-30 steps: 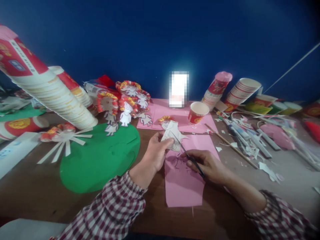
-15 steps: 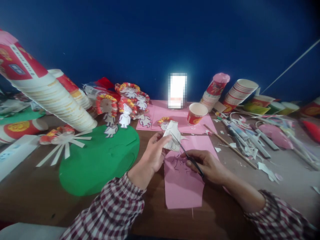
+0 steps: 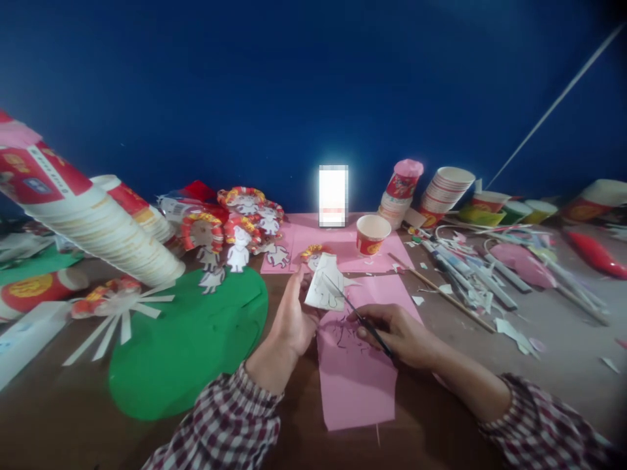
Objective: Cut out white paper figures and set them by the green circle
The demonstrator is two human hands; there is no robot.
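Note:
My left hand (image 3: 292,320) holds a small white paper piece (image 3: 326,287) with a figure drawn on it, its thumb raised at the paper's left edge. In my right hand (image 3: 394,329) is a dark, slender tool (image 3: 373,331), which looks like scissors; its tip lies over the face of the paper. Below both hands lies a pink sheet (image 3: 360,398) with dark marks. Just behind the white paper, a ring-framed cut-out (image 3: 312,254) is partly hidden.
A green oval sheet (image 3: 181,365) and a tall leaning cup stack (image 3: 108,225) are at the left. A paper cup (image 3: 372,236) stands behind my hands. White strips, markers, a wooden stick (image 3: 441,292) and scraps lie at the right.
The view has tilted up and shifted right, so objects sit lower and further left. The white paper has turned in my left hand, whose thumb has lifted off its face.

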